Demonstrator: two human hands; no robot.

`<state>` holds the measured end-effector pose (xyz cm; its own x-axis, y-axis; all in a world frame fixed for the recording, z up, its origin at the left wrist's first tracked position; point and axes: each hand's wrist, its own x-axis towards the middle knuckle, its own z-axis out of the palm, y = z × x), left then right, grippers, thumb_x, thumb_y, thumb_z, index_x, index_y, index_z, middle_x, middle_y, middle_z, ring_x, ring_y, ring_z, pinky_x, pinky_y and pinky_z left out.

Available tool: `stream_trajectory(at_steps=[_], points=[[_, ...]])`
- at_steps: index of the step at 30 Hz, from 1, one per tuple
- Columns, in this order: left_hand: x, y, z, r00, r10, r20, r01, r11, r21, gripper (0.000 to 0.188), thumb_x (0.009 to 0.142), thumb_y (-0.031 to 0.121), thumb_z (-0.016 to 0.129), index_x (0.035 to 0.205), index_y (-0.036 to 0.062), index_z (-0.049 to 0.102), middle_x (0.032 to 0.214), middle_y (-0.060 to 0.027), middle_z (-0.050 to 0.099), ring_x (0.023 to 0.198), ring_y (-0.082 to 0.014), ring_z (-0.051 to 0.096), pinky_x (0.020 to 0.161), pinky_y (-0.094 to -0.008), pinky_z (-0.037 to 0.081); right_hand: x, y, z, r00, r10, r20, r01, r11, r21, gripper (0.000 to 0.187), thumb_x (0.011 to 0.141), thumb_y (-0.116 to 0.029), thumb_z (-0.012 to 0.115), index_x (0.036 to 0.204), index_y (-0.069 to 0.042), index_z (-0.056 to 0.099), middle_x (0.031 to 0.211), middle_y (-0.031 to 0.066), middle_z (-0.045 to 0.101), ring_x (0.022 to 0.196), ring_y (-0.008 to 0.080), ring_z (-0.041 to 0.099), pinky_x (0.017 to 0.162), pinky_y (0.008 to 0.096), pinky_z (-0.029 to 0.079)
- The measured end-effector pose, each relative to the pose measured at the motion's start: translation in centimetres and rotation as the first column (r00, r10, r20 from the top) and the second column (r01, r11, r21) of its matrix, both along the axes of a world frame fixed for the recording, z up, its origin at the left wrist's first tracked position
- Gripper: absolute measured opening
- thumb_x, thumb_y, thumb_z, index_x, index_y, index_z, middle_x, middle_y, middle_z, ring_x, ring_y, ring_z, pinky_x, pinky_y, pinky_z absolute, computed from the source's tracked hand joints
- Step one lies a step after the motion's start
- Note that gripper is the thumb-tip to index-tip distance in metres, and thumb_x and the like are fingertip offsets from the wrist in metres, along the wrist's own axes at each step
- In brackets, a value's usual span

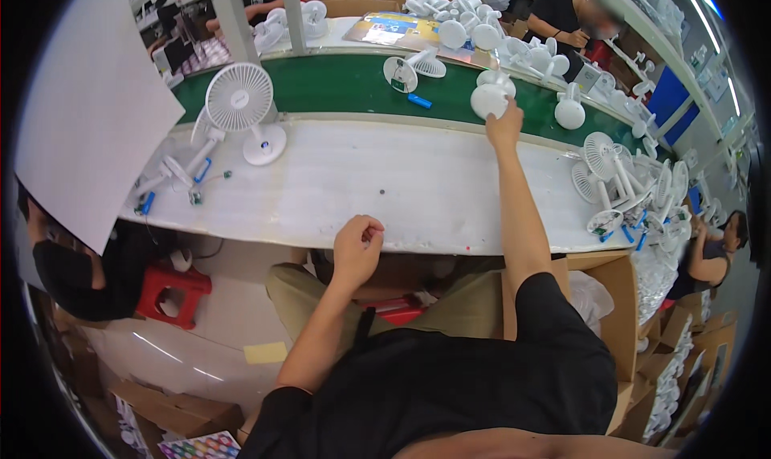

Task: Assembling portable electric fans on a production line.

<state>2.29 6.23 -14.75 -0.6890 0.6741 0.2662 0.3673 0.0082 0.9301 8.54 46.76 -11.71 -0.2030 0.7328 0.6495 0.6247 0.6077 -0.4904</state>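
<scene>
My right hand (504, 127) reaches over the far edge of the white worktop (337, 194) to the green conveyor belt (321, 85). Its fingers grip the round base of a white desk fan (487, 100); the rest of that fan is mostly hidden behind the base. Above the near edge of the worktop, my left hand (359, 248) is curled closed, with nothing visible in it. On the belt to the left lies another fan with an opened base (400, 74), and a blue battery (419, 102) is beside it. One more fan (569, 110) rests on the belt to the right.
An assembled fan (240, 97) stands at the left, near loose parts with blue batteries (146, 203). Several fans (614, 174) crowd the worktop's right end. A cardboard box (614, 306) is by my right side. Co-workers sit across the belt and at both sides.
</scene>
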Motion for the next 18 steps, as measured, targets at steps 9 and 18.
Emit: stream_trajectory(at_steps=[9, 18], points=[[-10.9, -0.3, 7.1, 0.980, -0.097, 0.174, 0.100, 0.995, -0.008, 0.010, 0.087, 0.003, 0.052, 0.091, 0.0027, 0.061, 0.074, -0.0032, 0.056, 0.065, -0.0129, 0.051, 0.062, -0.0237, 0.044, -10.8, -22.1, -3.2, 0.774, 0.562, -0.291, -0.632, 0.713, -0.304, 0.018, 0.085, -0.008, 0.052, 0.094, -0.006, 0.068, 0.088, 0.0120, 0.071, 0.077, 0.0334, 0.062, 0.073, 0.0393, 0.050], [-32.8, 12.6, 8.8, 0.815, 0.070, -0.576, -0.134, 0.988, -0.070, 0.028, 0.085, 0.001, 0.051, 0.111, 0.0014, 0.060, 0.104, -0.0118, 0.063, 0.079, -0.0181, 0.058, 0.077, -0.0260, 0.047, -13.1, -30.1, 1.0, 0.725, 0.681, -0.100, -0.641, 0.614, -0.461, 0.019, 0.085, -0.015, 0.053, 0.090, -0.012, 0.071, 0.088, 0.0101, 0.070, 0.084, 0.0335, 0.063, 0.076, 0.0415, 0.051]])
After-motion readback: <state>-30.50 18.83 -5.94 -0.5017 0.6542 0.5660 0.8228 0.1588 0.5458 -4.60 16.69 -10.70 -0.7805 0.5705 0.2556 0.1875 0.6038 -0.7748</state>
